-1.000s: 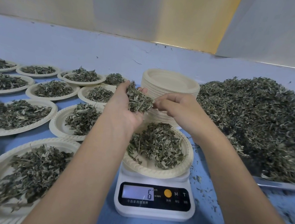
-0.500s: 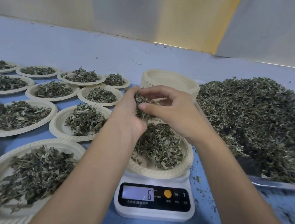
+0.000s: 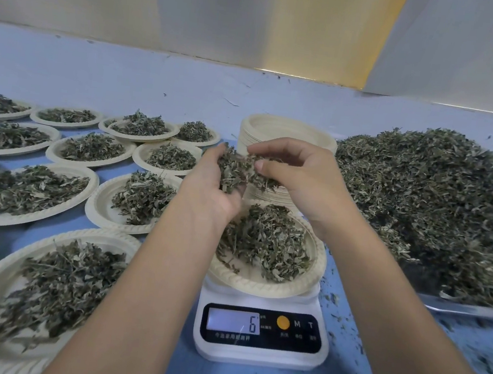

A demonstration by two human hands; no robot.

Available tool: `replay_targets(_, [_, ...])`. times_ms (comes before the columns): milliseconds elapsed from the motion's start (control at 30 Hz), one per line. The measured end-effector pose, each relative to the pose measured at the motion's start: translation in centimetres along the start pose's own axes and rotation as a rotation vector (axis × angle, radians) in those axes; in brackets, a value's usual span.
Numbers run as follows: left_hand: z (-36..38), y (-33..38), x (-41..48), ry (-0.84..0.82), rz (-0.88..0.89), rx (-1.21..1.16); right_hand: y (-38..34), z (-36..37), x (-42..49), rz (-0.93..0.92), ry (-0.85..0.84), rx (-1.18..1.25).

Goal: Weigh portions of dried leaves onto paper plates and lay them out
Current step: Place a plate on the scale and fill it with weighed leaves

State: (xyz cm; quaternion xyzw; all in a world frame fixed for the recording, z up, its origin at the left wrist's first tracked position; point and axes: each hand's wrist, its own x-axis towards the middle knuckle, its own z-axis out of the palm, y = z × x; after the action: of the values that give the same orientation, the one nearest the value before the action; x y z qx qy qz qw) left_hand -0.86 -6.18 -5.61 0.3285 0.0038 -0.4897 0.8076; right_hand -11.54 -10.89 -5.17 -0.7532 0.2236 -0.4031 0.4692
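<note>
- Head view, the hands: the left hand (image 3: 209, 188) is cupped above the far rim of the plate on the scale (image 3: 261, 285), its fingers (image 3: 210, 162) curled round a handful of leaves (image 3: 239, 170). The right hand (image 3: 307, 183) meets it from the right, thumb and fingers pinching into that same handful to take off a small tuft.
- Head view, the weighing spot: the plate sits on a white scale (image 3: 260, 354) at the near middle of the table (image 3: 158, 84) and holds a loose mound of leaves. The display (image 3: 234, 321) reads 6; the unit is too small to read.
- Head view, round about: the heap of dried leaves (image 3: 439, 209) lies to the right on a metal tray (image 3: 471, 310), a stack of empty plates (image 3: 288, 130) stands just behind the hands, and filled plates (image 3: 33, 190) are spread over the left of the table.
- The step in hand looks like topping the portion up to weight; the target is not shown.
- To do it well, add by small pinches, let them fall over the middle of the mound, and wait for the reading to settle after each.
- Keep both hands and forearms off the plate and scale, or the reading will be false. The left forearm passes close over the plate's near-left rim; I cannot tell whether it touches.
- The leaves look light and brittle, so a low release should stop them scattering like the crumbs already beside the scale.
</note>
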Motion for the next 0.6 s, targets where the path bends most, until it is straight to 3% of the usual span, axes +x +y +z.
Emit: replay_targets(600, [-0.40, 0.38, 0.76, 0.000, 0.061, -0.014, 0.50, -0.84, 0.44, 0.053, 0.036, 0.046])
